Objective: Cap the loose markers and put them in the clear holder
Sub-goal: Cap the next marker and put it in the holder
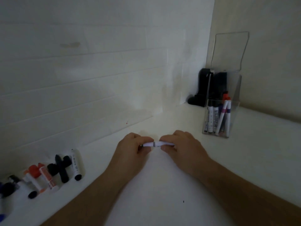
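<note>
Two bare hands meet over a white worktop (162, 185) in dim light, sharing one white marker (156, 144) held level between them. The left hand (132, 150) has its fingers (143, 150) curled round the marker's left end, thumb side towards the camera. The right hand (180, 147) has its fingers curled round the right end, so that only the middle of the barrel, with a dark band, shows between the two grips. Whether the marker's cap is fully seated cannot be told; the light is poor and the ends are hidden.

Well to the right of the fingers and further back stands the clear holder (234, 115), upright near the corner where the walls meet. Inside it stand several markers (218, 116), some with dark caps, some with purple bands and one or two with red tips, leaning against one another. A black object (201, 88) stands just behind and left of the holder, against the wall.

Well to the left of the fingers and nearer the camera, loose markers (48, 173) lie in a ragged row along the foot of the white panelled wall (81, 70). Among them are black, red and orange ones, and a white barrel with a black end. Something blue shows at the far left edge, blurred.
</note>
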`<state>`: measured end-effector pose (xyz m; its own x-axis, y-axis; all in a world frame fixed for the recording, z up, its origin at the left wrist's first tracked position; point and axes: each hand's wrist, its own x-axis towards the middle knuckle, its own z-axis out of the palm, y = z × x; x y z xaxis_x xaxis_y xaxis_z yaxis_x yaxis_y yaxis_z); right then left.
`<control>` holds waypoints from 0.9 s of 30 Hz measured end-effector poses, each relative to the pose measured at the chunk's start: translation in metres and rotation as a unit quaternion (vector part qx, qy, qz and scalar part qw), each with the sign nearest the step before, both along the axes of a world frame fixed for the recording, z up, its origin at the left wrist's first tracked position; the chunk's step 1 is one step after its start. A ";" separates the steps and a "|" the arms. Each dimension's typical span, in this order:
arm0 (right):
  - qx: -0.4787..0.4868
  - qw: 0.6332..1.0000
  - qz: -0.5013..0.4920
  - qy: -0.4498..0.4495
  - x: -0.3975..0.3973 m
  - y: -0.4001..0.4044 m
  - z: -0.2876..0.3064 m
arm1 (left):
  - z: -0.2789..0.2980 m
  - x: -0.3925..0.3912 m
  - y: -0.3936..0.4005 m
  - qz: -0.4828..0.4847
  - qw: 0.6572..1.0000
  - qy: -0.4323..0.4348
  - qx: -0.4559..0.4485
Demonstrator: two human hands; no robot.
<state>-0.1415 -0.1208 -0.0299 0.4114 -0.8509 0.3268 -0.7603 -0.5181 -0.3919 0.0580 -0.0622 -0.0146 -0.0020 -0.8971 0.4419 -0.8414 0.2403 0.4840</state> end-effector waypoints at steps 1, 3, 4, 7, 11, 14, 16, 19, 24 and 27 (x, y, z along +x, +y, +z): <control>-0.001 1.000 0.007 0.002 0.000 0.001 0.001 | 0.001 -0.001 0.000 -0.008 1.000 -0.002 -0.007; -0.003 1.000 0.020 0.007 -0.001 0.003 0.005 | 0.003 -0.004 0.003 -0.017 1.000 0.022 -0.010; -0.007 1.000 0.022 0.013 -0.001 0.004 0.007 | 0.004 -0.005 0.004 -0.017 0.999 0.049 0.004; -0.034 0.999 0.033 0.015 0.001 0.013 0.012 | 0.006 -0.006 0.008 -0.023 0.992 0.118 0.042; -0.059 0.998 0.026 0.019 0.006 0.022 0.017 | 0.010 -0.008 0.011 -0.024 0.980 0.191 0.053; -0.051 0.998 0.027 0.003 0.015 0.026 0.016 | 0.010 -0.011 0.009 0.015 0.978 0.203 0.036; -0.049 0.998 0.021 -0.016 0.020 0.028 0.015 | 0.009 -0.013 0.007 0.038 0.983 0.179 0.017; -0.052 0.998 0.020 -0.022 0.021 0.029 0.014 | 0.007 -0.013 0.004 0.049 0.990 0.131 0.001; -0.063 0.997 0.027 -0.038 0.018 0.027 0.013 | 0.007 -0.017 0.004 0.043 0.993 0.105 -0.015; -0.074 0.996 0.033 -0.045 0.016 0.026 0.014 | 0.008 -0.016 0.007 0.023 0.989 0.147 -0.014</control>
<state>-0.1253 -0.0952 -0.0158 0.4273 -0.7631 0.4848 -0.6879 -0.6224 -0.3734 0.0419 -0.0547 -0.0068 0.1706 -0.8810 0.4413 -0.6748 0.2218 0.7038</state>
